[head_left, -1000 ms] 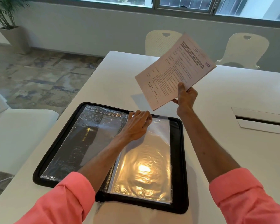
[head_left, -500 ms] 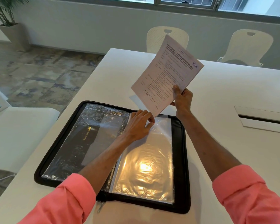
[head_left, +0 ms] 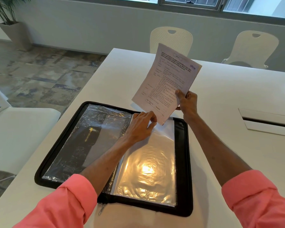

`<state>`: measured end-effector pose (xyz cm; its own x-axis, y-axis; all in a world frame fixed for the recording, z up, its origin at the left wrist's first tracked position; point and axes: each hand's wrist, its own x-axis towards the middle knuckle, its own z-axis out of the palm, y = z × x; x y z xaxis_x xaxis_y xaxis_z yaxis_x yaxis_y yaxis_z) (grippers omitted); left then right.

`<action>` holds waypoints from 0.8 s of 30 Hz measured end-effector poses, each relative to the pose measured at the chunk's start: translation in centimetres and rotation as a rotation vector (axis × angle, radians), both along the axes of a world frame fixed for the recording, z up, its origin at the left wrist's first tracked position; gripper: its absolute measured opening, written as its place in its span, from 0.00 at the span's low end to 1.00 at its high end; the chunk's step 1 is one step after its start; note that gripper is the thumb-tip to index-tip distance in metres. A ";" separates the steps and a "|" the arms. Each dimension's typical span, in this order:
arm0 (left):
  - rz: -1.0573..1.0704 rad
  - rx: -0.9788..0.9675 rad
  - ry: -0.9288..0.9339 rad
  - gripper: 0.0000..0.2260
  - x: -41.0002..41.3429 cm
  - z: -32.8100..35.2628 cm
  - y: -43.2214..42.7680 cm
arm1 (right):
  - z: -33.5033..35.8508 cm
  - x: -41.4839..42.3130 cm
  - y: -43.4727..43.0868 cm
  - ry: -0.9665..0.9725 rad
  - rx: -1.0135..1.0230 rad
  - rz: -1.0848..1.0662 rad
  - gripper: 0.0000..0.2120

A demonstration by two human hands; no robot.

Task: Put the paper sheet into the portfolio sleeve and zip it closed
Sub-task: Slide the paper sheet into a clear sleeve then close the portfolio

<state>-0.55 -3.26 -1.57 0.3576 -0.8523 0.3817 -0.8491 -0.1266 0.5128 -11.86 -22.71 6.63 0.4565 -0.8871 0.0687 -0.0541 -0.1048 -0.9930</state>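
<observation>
A black zip portfolio (head_left: 181, 145) lies open flat on the white table (head_left: 229, 99). Its right half shows a clear plastic sleeve (head_left: 148, 168) with a bright light glare. My left hand (head_left: 141, 125) pinches the sleeve's top edge near the spine. In my right hand (head_left: 187, 101) is the printed paper sheet (head_left: 167, 81), gripped at its lower right edge and held tilted above the portfolio. The sheet's bottom corner touches or nearly touches the sleeve's top opening beside my left fingers. The zip pull (head_left: 101, 209) hangs at the portfolio's near edge.
The portfolio's left half (head_left: 87, 139) holds crinkled plastic over a dark insert. A cable slot (head_left: 268, 122) is set in the table at right. Two white chairs (head_left: 171, 38) stand behind the table, another white seat (head_left: 15, 125) at left, and a potted plant (head_left: 11, 27) far left.
My right hand has turned the sheet more upright and brought it down and left, so its bottom corner now meets the sleeve's top edge. My left hand stays on the sleeve.
</observation>
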 end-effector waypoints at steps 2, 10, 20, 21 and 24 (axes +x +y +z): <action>-0.004 -0.001 0.009 0.04 0.0 0.1 -0.3 | 0.2 -0.5 -0.2 0.002 0.002 0.026 0.04; 0.002 0.013 0.019 0.05 0.5 0.6 -1.5 | 0.4 -1.5 -1.1 0.038 -0.023 0.113 0.08; -0.009 0.255 -0.285 0.16 5.9 0.9 -0.2 | 0.0 -2.7 -3.7 0.110 0.008 0.208 0.10; -0.003 0.266 -0.311 0.16 6.5 0.9 -0.1 | -0.1 -2.7 -3.8 0.118 0.010 0.218 0.10; 0.010 0.298 -0.377 0.16 7.9 1.2 0.6 | -0.3 -2.6 -4.2 0.143 0.003 0.247 0.12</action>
